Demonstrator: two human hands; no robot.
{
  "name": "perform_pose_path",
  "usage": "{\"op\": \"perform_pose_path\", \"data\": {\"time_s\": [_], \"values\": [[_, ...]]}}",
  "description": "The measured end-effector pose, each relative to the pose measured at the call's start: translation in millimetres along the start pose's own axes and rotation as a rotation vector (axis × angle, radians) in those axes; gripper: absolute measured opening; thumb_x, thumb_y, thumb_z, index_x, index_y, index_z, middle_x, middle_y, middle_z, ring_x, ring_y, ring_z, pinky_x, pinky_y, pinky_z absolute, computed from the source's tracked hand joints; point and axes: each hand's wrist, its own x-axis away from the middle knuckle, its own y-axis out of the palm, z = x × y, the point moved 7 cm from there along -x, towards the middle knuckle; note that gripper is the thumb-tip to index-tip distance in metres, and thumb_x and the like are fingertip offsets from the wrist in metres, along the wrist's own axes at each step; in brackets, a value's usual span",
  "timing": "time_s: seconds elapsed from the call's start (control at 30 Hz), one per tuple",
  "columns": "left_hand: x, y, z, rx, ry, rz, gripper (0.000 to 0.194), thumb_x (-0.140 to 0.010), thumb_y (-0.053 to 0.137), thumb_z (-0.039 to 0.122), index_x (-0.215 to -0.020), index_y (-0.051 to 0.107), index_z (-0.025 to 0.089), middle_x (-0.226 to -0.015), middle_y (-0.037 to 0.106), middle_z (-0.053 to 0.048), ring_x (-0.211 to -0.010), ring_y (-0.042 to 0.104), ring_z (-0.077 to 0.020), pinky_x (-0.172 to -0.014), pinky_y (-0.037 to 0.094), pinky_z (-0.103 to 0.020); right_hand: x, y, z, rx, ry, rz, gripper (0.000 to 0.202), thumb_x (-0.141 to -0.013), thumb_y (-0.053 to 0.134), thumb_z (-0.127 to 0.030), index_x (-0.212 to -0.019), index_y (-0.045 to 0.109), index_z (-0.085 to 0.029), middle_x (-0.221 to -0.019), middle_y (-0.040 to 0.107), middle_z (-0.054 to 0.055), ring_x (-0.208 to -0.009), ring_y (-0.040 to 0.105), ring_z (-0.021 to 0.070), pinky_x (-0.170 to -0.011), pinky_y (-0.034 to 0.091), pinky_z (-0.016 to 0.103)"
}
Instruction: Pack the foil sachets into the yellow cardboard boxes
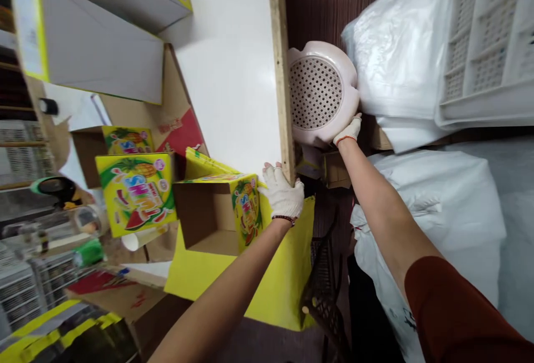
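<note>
1. Pink stool [319, 93] sits right of centre in the upper half of the frame, its lower right rim touching the gloved right hand [349, 130]
2. Right hand's fingers are partly hidden, can't tell how tightly they're closed; gloved left hand [284, 193] is loosely spread on the white tabletop [229, 68]'s corner, around centre
3. Stool's pale, wavy-edged, its round seat full of little holes

the stool [321, 93] is between the table [233, 68], left, and the plastic bag [400, 57], right.
</note>
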Motion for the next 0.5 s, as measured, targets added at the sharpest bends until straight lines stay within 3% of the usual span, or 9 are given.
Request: {"op": "perform_pose_path", "data": {"time_s": [0.07,0.13,0.3,0.5], "values": [[-0.8,0.3,0.0,0.004,-0.002,0.004,0.079,-0.081,0.06,0.035,-0.149,0.027,0.012,-0.161,0.017,-0.017,-0.148,0.014,-0.034,-0.117,0.015,-0.063,13.8,-26.0,-10.0,-0.081,-0.061,0.031,0.076,-0.093,0.005,-0.059,-0.142,0.043,-0.015,-0.121,0.066,0.005,-0.115,0.06,0.0192,-0.098,0.051,0.042],[-1.3,0.4,0.6,0.005,0.0,0.005,0.078,-0.081,0.059,0.035,-0.149,0.027,0.011,-0.16,0.018,-0.017,-0.148,0.015,-0.0334,-0.116,0.016,-0.063,30.1,-37.6,-10.6,-0.143,-0.074,0.023,0.076,-0.092,0.006,-0.059,-0.145,0.039,-0.017,-0.127,0.063,0.005,-0.114,0.061,0.0205,-0.098,0.052,0.043],[-1.5,-1.0,2.8,0.013,0.009,0.013,0.078,-0.08,0.059,0.034,-0.147,0.029,0.01,-0.16,0.019,-0.018,-0.148,0.016,-0.033,-0.118,0.015,-0.06,77.3,-33.7,-15.4,-0.117,-0.1,0.01,0.074,-0.09,0.004,-0.058,-0.148,0.034,-0.024,-0.14,0.055,0.001,-0.12,0.058,0.0201,-0.099,0.051,0.043],[-1.5,-1.8,4.5,0.032,0.006,0.015,0.077,-0.081,0.058,0.035,-0.147,0.03,0.01,-0.159,0.021,-0.019,-0.148,0.017,-0.0323,-0.116,0.016,-0.062,115.1,-38.2,-40.7,-0.226,-0.082,0.003,0.075,-0.087,0.009,-0.061,-0.149,0.033,-0.024,-0.137,0.056,0.004,-0.12,0.058,0.0246,-0.097,0.051,0.048]]}}
